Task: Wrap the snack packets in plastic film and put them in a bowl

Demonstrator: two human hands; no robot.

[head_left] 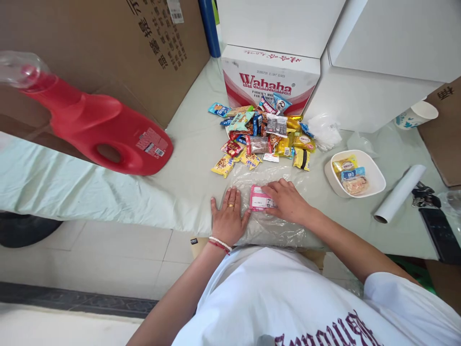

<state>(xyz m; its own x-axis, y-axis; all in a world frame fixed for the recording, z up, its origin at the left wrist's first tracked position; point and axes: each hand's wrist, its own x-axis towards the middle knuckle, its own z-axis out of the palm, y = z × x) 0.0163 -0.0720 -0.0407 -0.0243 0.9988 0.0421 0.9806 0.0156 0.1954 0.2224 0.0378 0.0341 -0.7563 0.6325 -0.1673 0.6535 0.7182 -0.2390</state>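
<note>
My left hand (229,216) lies flat with its fingers spread at the left edge of a clear plastic bag (284,235). Close to its thumb, a pink and white packet (258,198) rests on the bag. My right hand (288,201) has its fingers over the right part of this packet; its thumb is by the lower edge. Beyond both hands is a pile of colourful wrapped snacks (258,145). To the right, a white bowl (377,180) holds several wrapped snacks.
A red detergent bottle (126,129) is at the left. Behind the pile stands a Wahaha carton (270,77). At the right are a white roll (399,194), keys (427,194), a phone (440,234) and a paper cup (417,115).
</note>
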